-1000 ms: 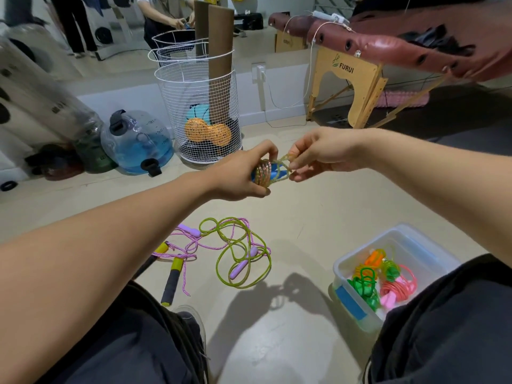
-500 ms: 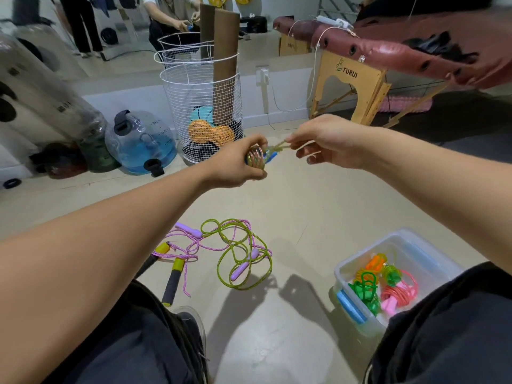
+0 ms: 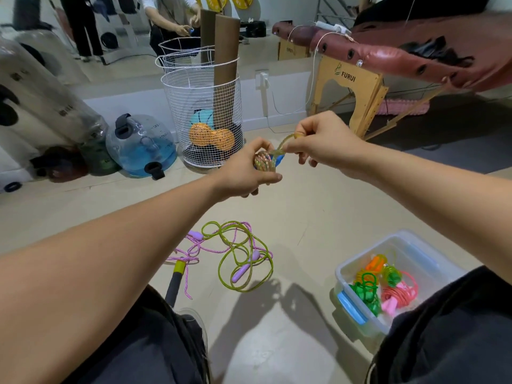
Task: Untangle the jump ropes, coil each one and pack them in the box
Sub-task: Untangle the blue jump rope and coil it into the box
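My left hand [image 3: 243, 173] grips a small coiled speckled jump rope [image 3: 264, 161] wound round blue handles, held up in front of me. My right hand [image 3: 321, 142] pinches the rope's loose yellowish end [image 3: 285, 141] and holds it up and to the right of the coil. On the floor below lies a tangle of a green rope [image 3: 243, 259] and a pink rope [image 3: 194, 248] with purple handles. A clear plastic box [image 3: 415, 245] at the lower right holds several coiled ropes in orange, green and pink.
A black handle with a yellow tip [image 3: 176, 278] lies by my left knee. A white wire basket [image 3: 205, 117] with balls and cardboard tubes stands ahead, a blue water jug [image 3: 141, 145] to its left. A folding massage table [image 3: 401, 59] is at the right.
My right hand has drawn the rope's end up and rightward away from the coil. Both hands sit a little closer to me and lower in view.
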